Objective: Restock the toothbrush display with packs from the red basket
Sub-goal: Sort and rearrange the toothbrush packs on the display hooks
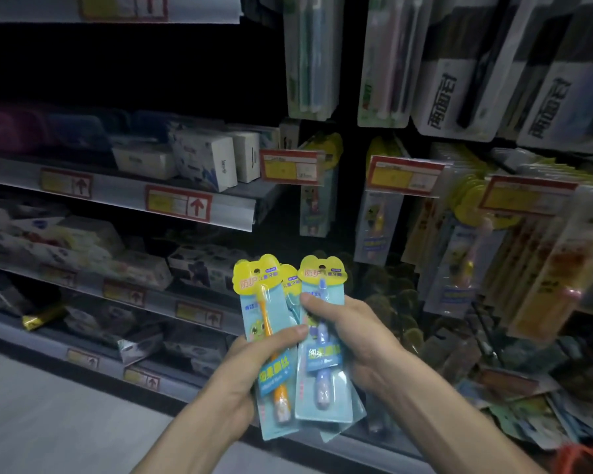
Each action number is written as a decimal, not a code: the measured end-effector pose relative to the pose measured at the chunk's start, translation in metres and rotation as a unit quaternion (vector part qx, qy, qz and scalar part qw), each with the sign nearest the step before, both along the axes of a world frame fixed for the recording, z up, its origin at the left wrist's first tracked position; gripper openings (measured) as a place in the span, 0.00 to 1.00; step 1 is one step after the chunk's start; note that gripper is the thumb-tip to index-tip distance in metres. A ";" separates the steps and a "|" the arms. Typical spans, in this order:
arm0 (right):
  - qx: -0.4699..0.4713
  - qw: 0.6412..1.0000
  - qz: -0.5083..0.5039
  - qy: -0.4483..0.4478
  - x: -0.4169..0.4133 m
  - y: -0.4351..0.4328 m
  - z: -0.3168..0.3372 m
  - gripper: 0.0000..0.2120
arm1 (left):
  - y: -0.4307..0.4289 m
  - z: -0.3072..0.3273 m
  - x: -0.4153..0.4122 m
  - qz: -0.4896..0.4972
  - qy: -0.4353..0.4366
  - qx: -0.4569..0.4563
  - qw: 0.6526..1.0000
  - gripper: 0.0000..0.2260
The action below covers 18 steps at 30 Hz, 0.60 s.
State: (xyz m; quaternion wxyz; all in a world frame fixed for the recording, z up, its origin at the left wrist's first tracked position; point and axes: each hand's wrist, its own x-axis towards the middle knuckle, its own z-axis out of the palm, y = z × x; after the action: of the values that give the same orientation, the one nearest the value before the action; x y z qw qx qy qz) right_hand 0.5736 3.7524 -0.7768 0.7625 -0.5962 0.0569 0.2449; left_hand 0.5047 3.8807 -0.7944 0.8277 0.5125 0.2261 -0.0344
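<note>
I hold several children's toothbrush packs upright in front of the shelves. My left hand [254, 357] grips a pack with an orange brush [264, 313], its thumb across the front. My right hand [353, 336] grips a pack with a purple brush [320, 367], thumb on its upper part. A third pack with a teal brush [292, 295] shows between them. All have yellow header cards. The toothbrush display [459, 241] hangs on pegs to the upper right, with similar yellow-topped packs. A corner of the red basket [584, 458] shows at the bottom right.
Shelves with boxed goods and red-and-yellow price tags [178, 203] run along the left. Larger adult toothbrush packs [452, 97] hang at the top right. Loose packs lie heaped on the low shelf [514, 405] at the right. Pale floor [48, 422] lies at the lower left.
</note>
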 end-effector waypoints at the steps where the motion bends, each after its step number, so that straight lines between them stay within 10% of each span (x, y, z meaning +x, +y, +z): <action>1: -0.001 1.000 0.001 -0.001 -0.001 0.000 0.000 0.11 | 0.000 0.000 -0.002 -0.007 0.004 -0.004 1.000 0.16; 18: -0.038 0.997 0.018 -0.071 0.013 -0.023 0.027 0.05 | 0.024 0.002 0.004 0.023 -0.030 -0.029 0.999 0.13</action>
State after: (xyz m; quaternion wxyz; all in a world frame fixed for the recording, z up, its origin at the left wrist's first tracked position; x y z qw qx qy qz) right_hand 0.5871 3.7298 -0.7498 0.7367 -0.6418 0.0017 0.2132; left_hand 0.5090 3.9043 -0.7928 0.8489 0.4840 0.2123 -0.0066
